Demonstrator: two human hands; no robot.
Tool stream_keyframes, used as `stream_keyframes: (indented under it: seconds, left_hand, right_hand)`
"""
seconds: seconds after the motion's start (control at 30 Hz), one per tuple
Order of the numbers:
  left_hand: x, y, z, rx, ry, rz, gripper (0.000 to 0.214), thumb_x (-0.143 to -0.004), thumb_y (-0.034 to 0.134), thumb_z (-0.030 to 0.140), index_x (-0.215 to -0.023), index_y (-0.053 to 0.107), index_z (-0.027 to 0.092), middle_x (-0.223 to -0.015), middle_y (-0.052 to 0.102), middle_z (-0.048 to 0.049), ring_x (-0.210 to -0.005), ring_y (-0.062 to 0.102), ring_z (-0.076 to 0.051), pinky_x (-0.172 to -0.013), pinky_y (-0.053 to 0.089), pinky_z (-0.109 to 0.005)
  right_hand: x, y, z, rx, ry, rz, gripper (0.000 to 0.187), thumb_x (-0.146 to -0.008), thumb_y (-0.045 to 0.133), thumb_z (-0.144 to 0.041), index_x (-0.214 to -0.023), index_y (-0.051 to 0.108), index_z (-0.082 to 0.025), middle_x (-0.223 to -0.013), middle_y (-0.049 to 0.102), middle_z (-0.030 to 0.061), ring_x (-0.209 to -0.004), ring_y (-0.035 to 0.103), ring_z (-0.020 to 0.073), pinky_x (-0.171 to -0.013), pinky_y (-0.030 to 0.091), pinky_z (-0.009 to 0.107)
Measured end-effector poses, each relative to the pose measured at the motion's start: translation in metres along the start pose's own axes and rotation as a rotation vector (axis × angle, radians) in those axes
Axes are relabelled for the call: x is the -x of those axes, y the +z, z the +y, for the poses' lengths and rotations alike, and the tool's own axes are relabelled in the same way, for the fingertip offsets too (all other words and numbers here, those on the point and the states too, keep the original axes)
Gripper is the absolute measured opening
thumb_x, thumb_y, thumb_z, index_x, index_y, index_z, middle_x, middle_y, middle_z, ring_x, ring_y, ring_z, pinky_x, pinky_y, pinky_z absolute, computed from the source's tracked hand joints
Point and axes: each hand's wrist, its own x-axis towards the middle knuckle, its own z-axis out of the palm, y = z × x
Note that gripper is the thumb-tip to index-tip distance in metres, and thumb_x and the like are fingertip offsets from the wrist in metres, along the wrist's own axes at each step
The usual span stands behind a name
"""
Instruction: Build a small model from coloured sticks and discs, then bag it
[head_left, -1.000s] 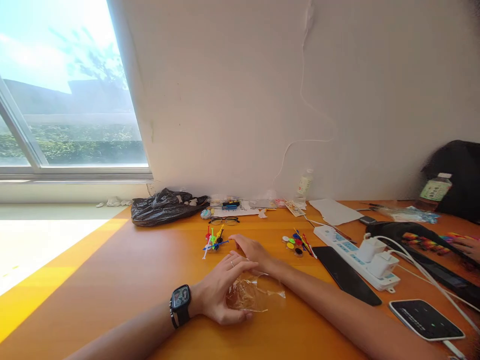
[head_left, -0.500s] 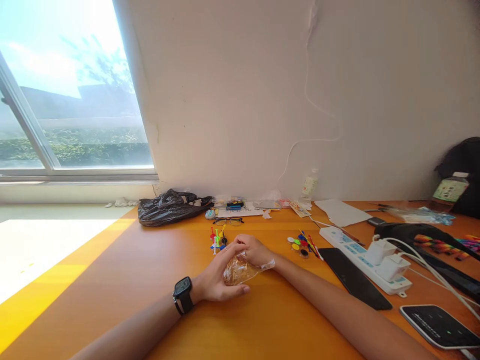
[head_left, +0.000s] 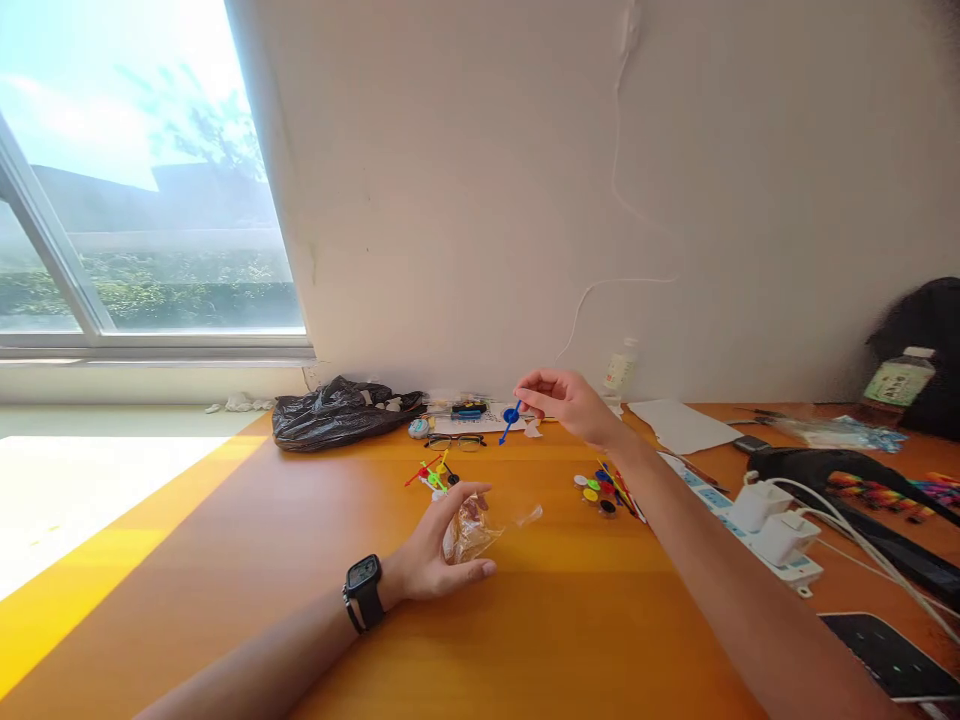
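Observation:
My right hand [head_left: 571, 405] is raised above the table's far half, its fingertips pinching the end of a small blue plastic stick [head_left: 511, 415] with a round disc and an arrow-shaped tip pointing down. Near the middle of the table my left hand [head_left: 442, 550] curves around a crumpled clear plastic bag [head_left: 469, 530], thumb and fingers on either side of it. A small pile of coloured plastic sticks [head_left: 433, 474], red, yellow, green and others, lies just beyond the left hand. To the right is a second group of coloured discs [head_left: 592, 494] and sticks, partly beside my right forearm.
A black plastic bag [head_left: 337, 415] and eyeglasses [head_left: 456, 441] lie toward the wall. On the right are a white power strip [head_left: 795, 570] with chargers and cables, a sheet of paper [head_left: 686, 428], a dark flat device [head_left: 892, 650] and a bottle [head_left: 896, 385].
My right hand has left the clear bag and moved up and away, now with the blue stick in its fingers. The sticks in the left pile have shifted. My left hand stays at the bag.

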Motion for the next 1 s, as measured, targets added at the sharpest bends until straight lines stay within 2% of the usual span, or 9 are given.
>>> stream_keyframes:
  seconds: [0.13,0.27,0.33,0.4,0.53,0.63,0.73,0.9,1.0]
  left_hand:
    - [-0.003,0.001,0.001,0.042,-0.02,0.06,0.087,-0.078,0.081,0.05,-0.149,0.036,0.026,-0.137,0.052,-0.0128,-0.12,0.054,-0.031,-0.106,0.044,-0.046]
    - [-0.005,0.001,0.003,0.059,-0.035,0.117,0.089,-0.074,0.083,0.051,-0.147,0.038,0.026,-0.133,0.053,-0.0121,-0.116,0.054,-0.03,-0.102,0.046,-0.044]
    - [-0.005,0.001,0.003,0.063,-0.044,0.125,0.087,-0.075,0.083,0.05,-0.146,0.039,0.026,-0.132,0.053,-0.0115,-0.116,0.054,-0.03,-0.101,0.046,-0.044]
    - [-0.006,0.0,0.004,0.064,-0.051,0.13,0.083,-0.075,0.083,0.048,-0.144,0.041,0.026,-0.132,0.053,-0.0112,-0.118,0.053,-0.03,-0.102,0.045,-0.044]
    - [-0.007,-0.002,0.007,0.08,-0.055,0.136,0.075,-0.077,0.081,0.045,-0.139,0.043,0.026,-0.132,0.053,-0.0112,-0.12,0.053,-0.03,-0.102,0.044,-0.044]
    - [-0.007,-0.003,0.009,0.118,-0.038,0.141,0.073,-0.079,0.08,0.044,-0.139,0.042,0.026,-0.13,0.054,-0.0115,-0.119,0.053,-0.03,-0.102,0.044,-0.043]
    - [-0.008,-0.003,0.01,0.149,-0.025,0.122,0.071,-0.08,0.079,0.042,-0.137,0.042,0.025,-0.128,0.055,-0.012,-0.119,0.054,-0.03,-0.102,0.043,-0.044]
    - [-0.011,-0.003,0.013,0.138,-0.016,0.137,0.068,-0.081,0.078,0.039,-0.136,0.042,0.024,-0.126,0.056,-0.0112,-0.117,0.054,-0.029,-0.1,0.044,-0.043]
    - [-0.011,-0.004,0.014,0.118,-0.008,0.161,0.067,-0.08,0.078,0.04,-0.135,0.044,0.024,-0.123,0.057,-0.0105,-0.114,0.055,-0.029,-0.098,0.046,-0.042]
  right_hand:
    - [0.005,-0.023,-0.06,0.113,-0.057,-0.094,0.028,-0.087,0.075,-0.044,-0.092,0.072,-0.017,-0.081,0.071,0.0046,-0.064,0.058,0.0129,-0.055,0.045,0.024]
    - [0.012,-0.032,-0.083,0.091,-0.104,-0.106,0.026,-0.084,0.079,-0.042,-0.094,0.075,-0.018,-0.077,0.071,0.0049,-0.06,0.06,0.0144,-0.051,0.047,0.026]
    - [0.013,-0.03,-0.084,0.058,-0.146,-0.135,0.024,-0.084,0.079,-0.04,-0.093,0.075,-0.018,-0.077,0.072,0.0049,-0.063,0.063,0.0153,-0.055,0.05,0.027]
    - [0.012,-0.024,-0.082,0.071,-0.164,-0.227,0.023,-0.086,0.077,-0.039,-0.094,0.076,-0.018,-0.083,0.074,0.0057,-0.072,0.066,0.0168,-0.063,0.052,0.027]
    - [0.006,-0.005,-0.081,0.242,-0.161,-0.405,0.025,-0.088,0.073,-0.039,-0.101,0.077,-0.019,-0.094,0.076,0.0057,-0.087,0.068,0.0189,-0.075,0.052,0.028]
    - [0.002,0.006,-0.077,0.318,-0.157,-0.462,0.024,-0.091,0.07,-0.039,-0.104,0.078,-0.02,-0.093,0.076,0.0046,-0.084,0.066,0.0173,-0.074,0.049,0.027]
    - [-0.003,0.011,-0.069,0.34,-0.151,-0.572,0.025,-0.093,0.069,-0.039,-0.105,0.08,-0.02,-0.092,0.075,0.0047,-0.08,0.063,0.0153,-0.071,0.047,0.025]
    - [-0.011,0.01,-0.05,0.309,-0.172,-0.757,0.028,-0.089,0.074,-0.042,-0.104,0.083,-0.02,-0.095,0.07,0.0062,-0.078,0.059,0.0137,-0.067,0.045,0.022]
    - [-0.013,0.005,-0.045,0.308,-0.157,-0.783,0.03,-0.088,0.075,-0.045,-0.105,0.083,-0.021,-0.091,0.068,0.0059,-0.079,0.058,0.0143,-0.066,0.044,0.022]
